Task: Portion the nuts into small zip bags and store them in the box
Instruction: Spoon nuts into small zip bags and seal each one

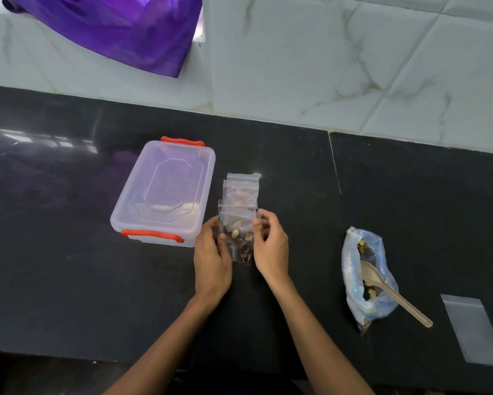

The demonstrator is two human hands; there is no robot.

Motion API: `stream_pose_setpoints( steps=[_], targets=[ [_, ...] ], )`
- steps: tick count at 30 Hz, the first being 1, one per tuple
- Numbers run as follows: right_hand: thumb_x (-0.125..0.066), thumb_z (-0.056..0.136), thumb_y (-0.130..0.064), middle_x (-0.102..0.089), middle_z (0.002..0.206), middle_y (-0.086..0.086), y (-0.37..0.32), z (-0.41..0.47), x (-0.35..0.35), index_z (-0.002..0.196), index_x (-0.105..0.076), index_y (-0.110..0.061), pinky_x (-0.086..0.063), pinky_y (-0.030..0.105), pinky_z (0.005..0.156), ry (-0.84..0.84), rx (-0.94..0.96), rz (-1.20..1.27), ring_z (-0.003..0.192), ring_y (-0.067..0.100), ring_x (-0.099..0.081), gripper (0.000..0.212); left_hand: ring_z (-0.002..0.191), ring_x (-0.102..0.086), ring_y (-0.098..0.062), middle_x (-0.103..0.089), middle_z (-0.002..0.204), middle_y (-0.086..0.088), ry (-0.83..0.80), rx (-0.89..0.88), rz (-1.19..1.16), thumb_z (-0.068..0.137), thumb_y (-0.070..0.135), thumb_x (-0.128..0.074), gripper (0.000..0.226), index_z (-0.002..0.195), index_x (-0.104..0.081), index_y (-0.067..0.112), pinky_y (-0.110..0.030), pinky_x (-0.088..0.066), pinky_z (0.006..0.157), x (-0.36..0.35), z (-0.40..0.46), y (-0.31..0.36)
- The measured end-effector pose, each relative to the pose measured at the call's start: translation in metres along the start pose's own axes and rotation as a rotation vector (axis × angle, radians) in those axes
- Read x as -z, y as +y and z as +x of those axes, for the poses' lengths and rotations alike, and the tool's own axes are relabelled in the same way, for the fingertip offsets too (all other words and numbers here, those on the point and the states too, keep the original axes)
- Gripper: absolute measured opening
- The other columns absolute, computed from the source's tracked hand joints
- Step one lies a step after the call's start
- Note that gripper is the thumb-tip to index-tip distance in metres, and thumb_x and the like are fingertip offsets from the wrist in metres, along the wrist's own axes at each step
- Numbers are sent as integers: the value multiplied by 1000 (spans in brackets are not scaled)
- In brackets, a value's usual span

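Both bare forearms rise from the bottom edge of the frame and lean in toward each other, so the hands meet just below the centre. The left hand (212,259) shows its back to the camera, fingers curled inward and thumb pressed on the left edge of a small bag (237,238), while the right hand (269,245) sits just beside it at about the same height, wrist bent a little, its thumb and fingers pinching the bag's right edge near the top. The two hands are close but do not touch, the bag held between them.
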State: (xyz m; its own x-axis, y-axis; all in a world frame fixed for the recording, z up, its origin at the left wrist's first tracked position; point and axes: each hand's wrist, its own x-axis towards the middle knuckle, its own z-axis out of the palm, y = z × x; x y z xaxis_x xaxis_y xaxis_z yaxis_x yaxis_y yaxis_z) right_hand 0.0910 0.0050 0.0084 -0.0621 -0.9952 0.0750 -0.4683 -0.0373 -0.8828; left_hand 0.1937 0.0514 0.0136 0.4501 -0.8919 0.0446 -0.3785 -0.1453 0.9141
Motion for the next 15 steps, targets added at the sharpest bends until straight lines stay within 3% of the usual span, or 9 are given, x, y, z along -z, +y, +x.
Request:
stream_pose_setpoints(
  steps=[7,11,15],
  targets=[
    [-53,96,-22,-54,104,-1,11,-16,3,120,-58,-16,-46,11,72,89,7,28,83,2,-55,25,130,-43,-16,-46,141,-4,6,-36,75,97,5,-47,41,137,-44,11,-40,-39,109,-8,-7,-14],
    [-54,95,-22,-54,106,-1,9,-18,8,118,-59,-16,-44,8,70,89,-5,27,82,1,-54,24,136,-35,-15,-38,148,-5,19,-45,98,96,6,-49,44,139,-42,10,-33,-31,112,-8,-13,-9],
    [-54,96,-22,-53,107,-4,7,-25,18,115,-59,-18,-44,9,70,86,-22,47,81,0,-54,21,138,-34,-18,-35,150,-5,18,-44,98,97,11,-50,44,140,-41,11,-36,-33,111,-9,-19,-5]
  ],
)
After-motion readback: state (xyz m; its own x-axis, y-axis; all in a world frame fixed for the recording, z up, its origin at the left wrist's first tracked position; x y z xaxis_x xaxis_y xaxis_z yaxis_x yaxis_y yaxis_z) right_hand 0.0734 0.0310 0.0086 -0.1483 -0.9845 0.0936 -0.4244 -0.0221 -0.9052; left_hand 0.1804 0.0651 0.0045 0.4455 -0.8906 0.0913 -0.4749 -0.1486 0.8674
